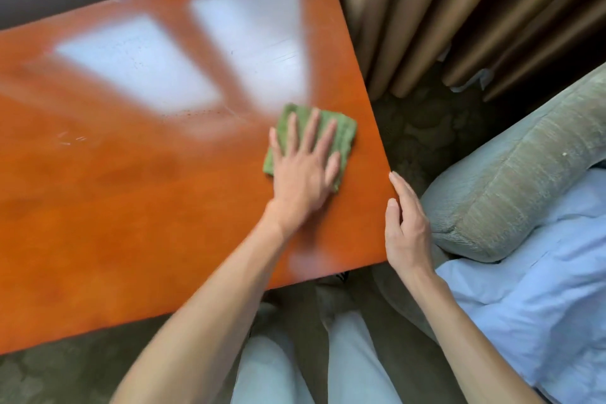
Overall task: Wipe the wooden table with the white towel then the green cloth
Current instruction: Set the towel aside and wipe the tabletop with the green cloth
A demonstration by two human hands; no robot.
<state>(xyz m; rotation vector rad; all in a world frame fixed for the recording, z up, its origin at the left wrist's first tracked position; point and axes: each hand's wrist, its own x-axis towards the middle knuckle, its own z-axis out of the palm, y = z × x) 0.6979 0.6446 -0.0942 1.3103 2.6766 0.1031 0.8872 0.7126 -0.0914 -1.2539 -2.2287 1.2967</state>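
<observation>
The glossy orange-brown wooden table [131,207] fills the left and middle of the view, with window light reflected on its far half. A folded green cloth [341,131] lies near the table's right edge. My left hand [305,170] presses flat on the cloth, fingers spread, and covers most of it. My right hand [406,229] holds the table's right edge near the front corner, thumb on top and fingers against the side.
A grey-green upholstered armchair [511,193] stands close to the table's right side, with pale blue-white fabric [537,298] lying on its seat. Beige curtains [459,10] hang at the back right. My legs in light trousers [354,357] are below the front edge, over patterned carpet.
</observation>
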